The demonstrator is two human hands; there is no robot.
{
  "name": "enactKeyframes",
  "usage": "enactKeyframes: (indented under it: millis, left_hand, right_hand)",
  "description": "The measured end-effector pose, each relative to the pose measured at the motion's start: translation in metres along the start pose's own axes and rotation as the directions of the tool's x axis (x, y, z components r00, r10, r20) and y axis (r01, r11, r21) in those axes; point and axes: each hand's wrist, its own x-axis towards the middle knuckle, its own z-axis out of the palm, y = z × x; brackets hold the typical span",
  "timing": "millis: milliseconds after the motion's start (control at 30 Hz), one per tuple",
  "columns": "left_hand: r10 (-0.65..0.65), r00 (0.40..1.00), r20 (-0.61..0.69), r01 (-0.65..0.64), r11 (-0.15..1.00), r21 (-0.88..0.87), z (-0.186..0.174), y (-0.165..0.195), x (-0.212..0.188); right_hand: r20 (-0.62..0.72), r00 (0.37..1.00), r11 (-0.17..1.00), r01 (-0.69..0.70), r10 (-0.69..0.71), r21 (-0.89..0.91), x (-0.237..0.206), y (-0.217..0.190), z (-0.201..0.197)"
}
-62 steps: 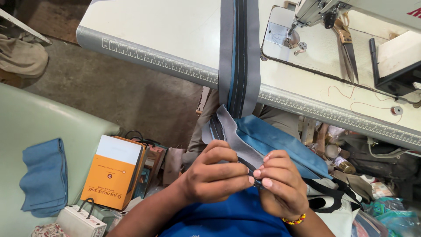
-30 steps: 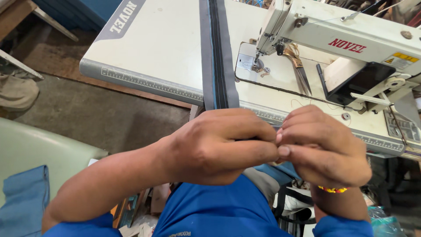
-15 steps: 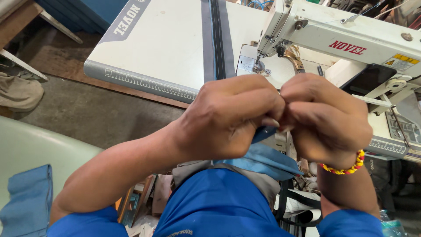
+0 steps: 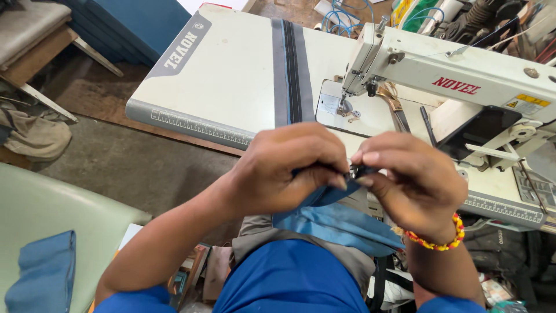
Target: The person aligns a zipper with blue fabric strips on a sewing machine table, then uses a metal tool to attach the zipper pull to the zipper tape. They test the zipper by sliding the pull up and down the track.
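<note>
The left hand [image 4: 289, 171] and the right hand [image 4: 414, 185] are raised close together in front of the chest, fingertips nearly meeting. Both pinch the same small dark part, which looks like a zipper end [image 4: 354, 171], at the top edge of a blue fabric piece [image 4: 341, 223]; the part is mostly hidden between the fingertips, so its exact shape cannot be told. The left hand curls with thumb and forefinger pressed onto the fabric edge, and the right hand mirrors it, thumb uppermost. A red and yellow beaded bracelet [image 4: 435, 240] circles the right wrist.

The blue fabric piece hangs from the pinch down to the lap, folded in layers over grey cloth [image 4: 255, 235] and above the person's blue clothing.

Beyond the hands lies the white surface [image 4: 226, 87] of a sewing station with a ruler scale along its near edge. A long grey strip with a dark zipper line down its middle [image 4: 291, 75] runs across this surface from the far side toward the near edge, where the hands cover it. To its right stands a white industrial sewing machine [image 4: 463, 72], its needle area [image 4: 346, 107] over a metal plate.

At lower left, a folded blue cloth [image 4: 43, 272] rests on a pale green seat [image 4: 52, 208].
</note>
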Motion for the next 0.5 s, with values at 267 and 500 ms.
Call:
enactKeyframes:
  millis: [267,500]
  left_hand:
    - [-0.015,1.000,0.002,0.014,0.997,0.076,0.008,0.006,-0.026]
    - [0.158,0.983,0.092,-0.169,0.976,0.139,0.004,0.003,-0.037]
  right_hand:
    - [0.078,0.934,0.937,0.350,-0.349,-0.009,-0.028,0.015,0.018]
    - [0.101,0.886,0.884,0.460,-0.452,-0.082,-0.039,0.018,0.024]
